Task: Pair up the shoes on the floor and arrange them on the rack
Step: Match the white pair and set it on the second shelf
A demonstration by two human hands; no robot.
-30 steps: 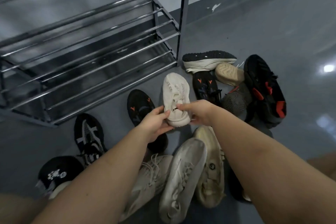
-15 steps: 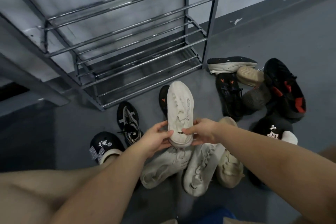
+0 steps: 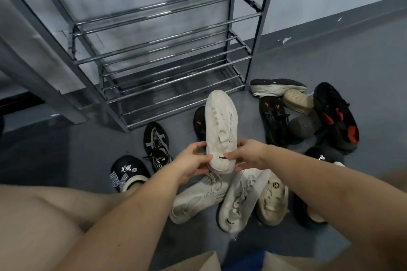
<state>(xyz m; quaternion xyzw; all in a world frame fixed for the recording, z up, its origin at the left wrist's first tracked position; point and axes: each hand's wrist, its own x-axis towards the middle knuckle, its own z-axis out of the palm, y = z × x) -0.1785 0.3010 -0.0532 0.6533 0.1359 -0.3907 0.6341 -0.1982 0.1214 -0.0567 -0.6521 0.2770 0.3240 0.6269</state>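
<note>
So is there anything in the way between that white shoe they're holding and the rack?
Nothing visible. Both the left hand and right hand grip the white shoe above the floor, toe toward the rack. The lower shelves facing it look bare; a black shoe lies below it.

White sneaker (image 3: 221, 125) between both hands

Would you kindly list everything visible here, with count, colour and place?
Knit sneaker: one, cream, held above the floor pile.
Lace-up sneakers: two, white, on the floor below the hands.
Slip-on shoe: one, beige, right of them.
Orange-marked sneakers: two, black, behind and right of the held sneaker.
Charm-decorated clog: one, black, floor left.
Patterned sneaker: one, black-white, beside the clog.
Red-accented sneaker: one, black, far right.
Metal rack: one, grey, against the wall.
Left hand, right hand: fingers grip the held sneaker's heel end.
</note>
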